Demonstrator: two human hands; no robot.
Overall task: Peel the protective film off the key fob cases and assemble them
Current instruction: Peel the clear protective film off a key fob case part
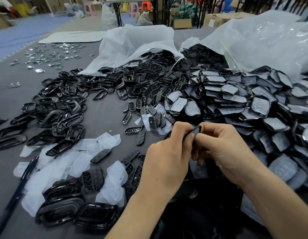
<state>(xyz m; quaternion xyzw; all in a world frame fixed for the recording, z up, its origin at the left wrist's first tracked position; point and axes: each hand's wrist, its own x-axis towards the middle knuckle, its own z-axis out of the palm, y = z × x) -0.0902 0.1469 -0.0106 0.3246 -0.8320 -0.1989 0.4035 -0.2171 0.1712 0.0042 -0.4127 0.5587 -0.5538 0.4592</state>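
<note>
My left hand (pixel 168 157) and my right hand (pixel 224 147) meet near the table's front edge and both pinch one black key fob case (pixel 194 131), seen edge-on between the fingertips. A strip of clear film (pixel 199 169) hangs below my right hand's fingers. To the right lies a big heap of film-covered case shells (pixel 253 104). Black frames (pixel 63 107) are piled at the left, and black button pads (pixel 144 94) lie in the middle. Peeled films (pixel 67 157) are scattered at the lower left.
Two white plastic bags (pixel 132 44) spill parts at the back of the grey table (pixel 101 114). A dark pen (pixel 20 185) lies at the lower left. Assembled black cases (pixel 96 216) sit near the front edge. Small shiny parts (pixel 46 56) are spread at the far left.
</note>
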